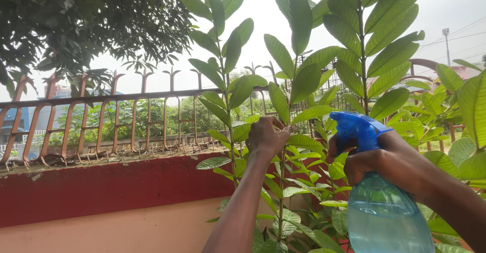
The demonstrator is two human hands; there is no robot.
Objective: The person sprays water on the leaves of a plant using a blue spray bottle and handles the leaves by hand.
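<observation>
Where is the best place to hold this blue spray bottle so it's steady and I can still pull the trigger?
Grip the narrow neck just under the blue trigger head, coming from behind, as the right hand does on the spray bottle. The body widens below, so the neck probably fits a palm best.

Dense green leaves (304, 81) crowd around our left hand (266, 137) and right hand (390, 162), closing off the right. To the left, open air runs to the red wall (101, 187) and its railing (101, 121) beyond.
</observation>
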